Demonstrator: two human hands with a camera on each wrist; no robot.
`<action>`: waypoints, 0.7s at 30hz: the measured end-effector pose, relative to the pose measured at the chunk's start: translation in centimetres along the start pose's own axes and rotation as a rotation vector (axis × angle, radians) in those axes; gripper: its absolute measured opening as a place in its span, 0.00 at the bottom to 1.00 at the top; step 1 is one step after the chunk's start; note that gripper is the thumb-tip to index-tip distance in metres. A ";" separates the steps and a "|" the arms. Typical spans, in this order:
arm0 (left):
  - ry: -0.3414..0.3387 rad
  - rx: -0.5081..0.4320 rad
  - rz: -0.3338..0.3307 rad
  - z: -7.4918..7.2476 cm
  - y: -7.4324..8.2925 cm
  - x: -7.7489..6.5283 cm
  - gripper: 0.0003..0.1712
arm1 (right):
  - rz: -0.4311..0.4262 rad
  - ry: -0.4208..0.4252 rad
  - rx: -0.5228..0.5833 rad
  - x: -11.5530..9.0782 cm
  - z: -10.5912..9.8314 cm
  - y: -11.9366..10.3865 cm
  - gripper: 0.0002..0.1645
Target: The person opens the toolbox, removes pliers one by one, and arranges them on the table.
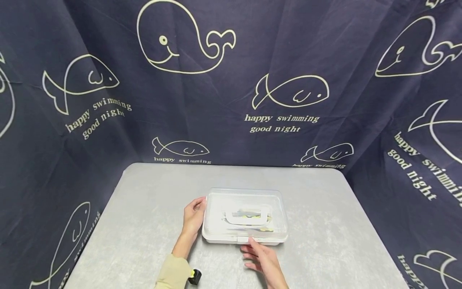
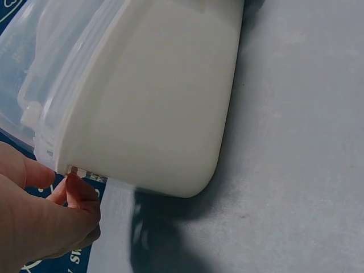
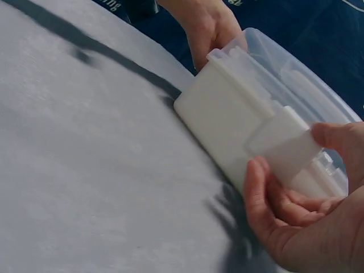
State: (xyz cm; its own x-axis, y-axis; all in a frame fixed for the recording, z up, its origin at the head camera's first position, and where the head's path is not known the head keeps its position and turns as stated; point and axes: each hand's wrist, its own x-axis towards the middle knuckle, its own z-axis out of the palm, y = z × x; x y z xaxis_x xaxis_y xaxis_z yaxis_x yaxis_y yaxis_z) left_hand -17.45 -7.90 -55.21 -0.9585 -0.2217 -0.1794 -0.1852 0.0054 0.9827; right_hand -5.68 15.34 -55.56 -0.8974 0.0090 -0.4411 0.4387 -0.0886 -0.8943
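Note:
A white plastic storage box [image 1: 209, 240] with a clear lid [image 1: 245, 196] sits on the table, its lid down. A carry handle lies flat on the lid, and yellow and dark items [image 1: 266, 229] show through it. At the box's left side, my left hand [image 1: 193, 216] holds the edge, its fingertips at the rim in the left wrist view. My right hand [image 1: 263, 259] is at the front, pinching the white latch [image 3: 287, 145]: the thumb is on its upper edge and the curled fingers are at its lower edge.
The box stands on a grey table [image 1: 151, 192] with rounded far corners. Dark blue curtains [image 1: 223, 92] printed with whales and fish enclose the table at the back and both sides. A small black device [image 1: 195, 277] is at the left sleeve.

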 end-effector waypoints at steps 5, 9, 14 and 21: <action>0.015 -0.011 0.026 0.0 -0.2 0.1 0.17 | -0.022 0.052 -0.008 0.6 0.5 0.5 0.36; 0.022 -0.015 0.031 0.0 -0.2 0.1 0.17 | -0.011 0.108 -0.003 0.7 0.9 0.6 0.34; 0.021 -0.019 0.025 0.0 -0.3 0.1 0.17 | 0.012 0.141 0.007 0.8 1.0 0.7 0.33; 0.026 -0.008 0.024 0.0 -0.3 0.1 0.17 | 0.018 0.151 0.014 0.3 1.3 0.5 0.36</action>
State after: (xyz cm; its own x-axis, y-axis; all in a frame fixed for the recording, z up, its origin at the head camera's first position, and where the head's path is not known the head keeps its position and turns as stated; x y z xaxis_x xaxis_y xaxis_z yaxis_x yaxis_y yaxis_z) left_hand -17.50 -7.96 -55.49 -0.9568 -0.2465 -0.1543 -0.1600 0.0031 0.9871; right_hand -5.81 13.98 -56.01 -0.8716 0.1573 -0.4643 0.4529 -0.1039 -0.8855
